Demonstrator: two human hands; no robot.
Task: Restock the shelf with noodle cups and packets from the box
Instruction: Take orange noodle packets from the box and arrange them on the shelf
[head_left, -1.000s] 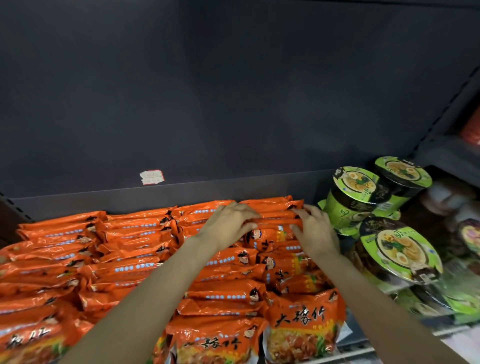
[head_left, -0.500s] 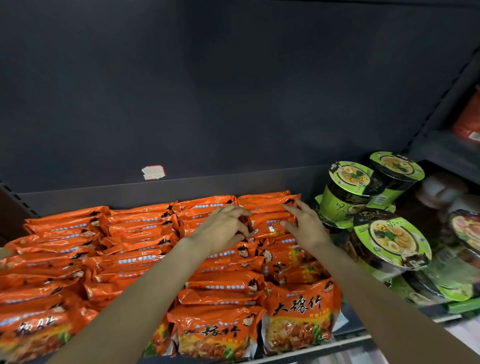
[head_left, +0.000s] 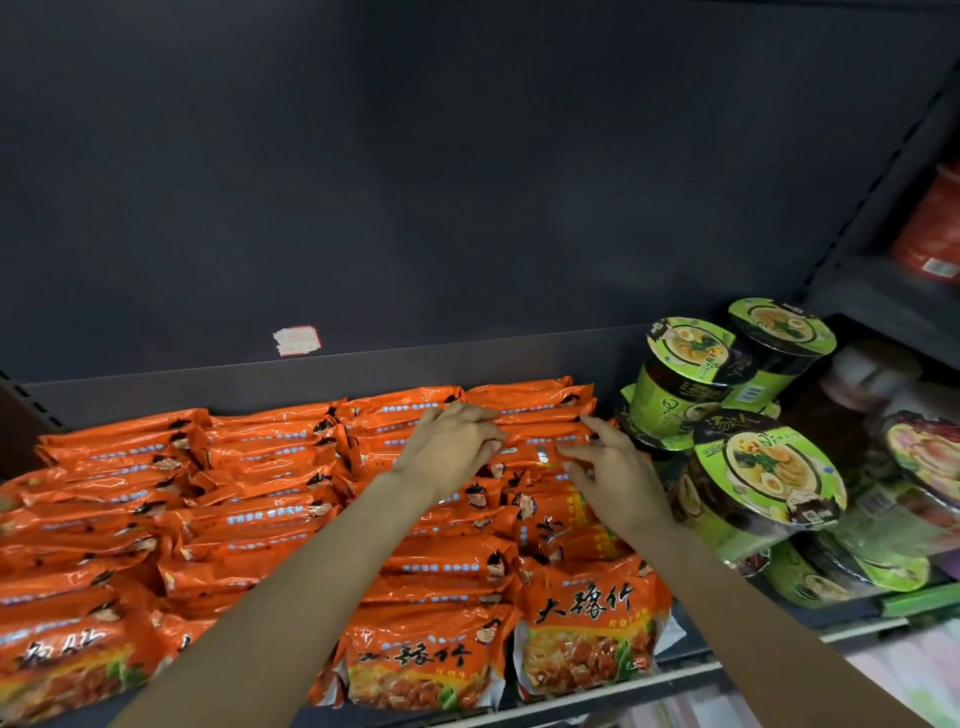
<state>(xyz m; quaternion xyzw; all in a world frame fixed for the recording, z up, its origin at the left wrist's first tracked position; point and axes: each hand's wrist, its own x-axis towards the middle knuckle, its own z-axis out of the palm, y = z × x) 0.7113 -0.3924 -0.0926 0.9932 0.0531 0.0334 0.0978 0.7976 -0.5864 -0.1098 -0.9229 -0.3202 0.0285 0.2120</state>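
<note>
Hovering over orange noodle packets (head_left: 291, 514), left hand (head_left: 449, 449) and right hand (head_left: 615, 475), grips loosely apart

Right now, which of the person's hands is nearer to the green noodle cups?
The right hand. It hovers over the orange packets just beside the green noodle cups; the left hand is farther away, toward the middle of the packet rows.

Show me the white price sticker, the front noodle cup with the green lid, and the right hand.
white price sticker (head_left: 296, 341), head view, its middle.
front noodle cup (head_left: 774, 470), head view, lid centre.
right hand (head_left: 621, 480), head view, its back.
</note>
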